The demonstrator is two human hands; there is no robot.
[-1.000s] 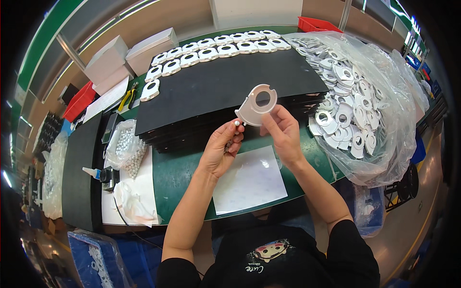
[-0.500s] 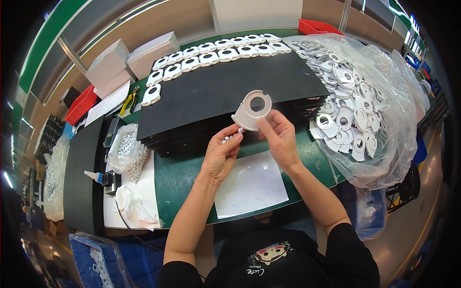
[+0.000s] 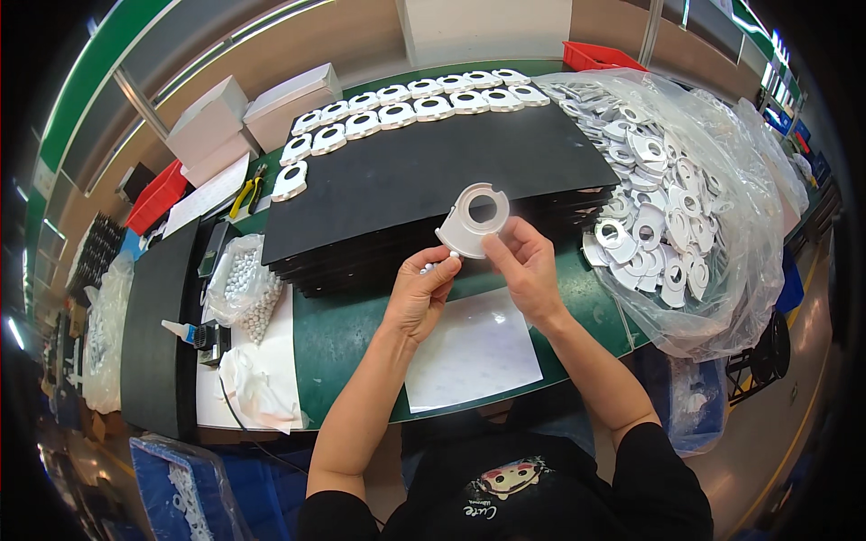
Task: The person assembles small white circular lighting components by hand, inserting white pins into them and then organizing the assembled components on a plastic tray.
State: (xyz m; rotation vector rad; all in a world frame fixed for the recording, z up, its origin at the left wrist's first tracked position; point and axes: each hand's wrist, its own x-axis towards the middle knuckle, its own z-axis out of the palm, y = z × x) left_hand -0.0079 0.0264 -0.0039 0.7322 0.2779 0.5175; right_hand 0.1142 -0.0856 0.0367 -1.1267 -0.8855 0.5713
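Note:
Between thumb and fingers, my right hand [image 3: 525, 270] grips a white plastic part [image 3: 471, 236] with a round hole, held up over the near edge of the black board stack. My left hand [image 3: 421, 293] is closed on small white balls [image 3: 454, 256]; one sits at the thumb tip against the part's lower left corner, and a few more show along the fingers. Whether that ball is seated in the part I cannot tell. Below my hands a white sheet [image 3: 474, 356] lies on the green table.
Finished-looking rows of white parts [image 3: 396, 114] lie along the far side of the black board [image 3: 406, 176]. A clear bag of loose parts [image 3: 649, 225] stands at right. Left are a bag of white balls [image 3: 244, 279], a glue bottle [image 3: 179, 331], pliers [image 3: 245, 197] and a red bin [image 3: 155, 196].
The held part has come slightly lower and nearer, and turned a little. A white ball at my left thumb now meets its lower left corner.

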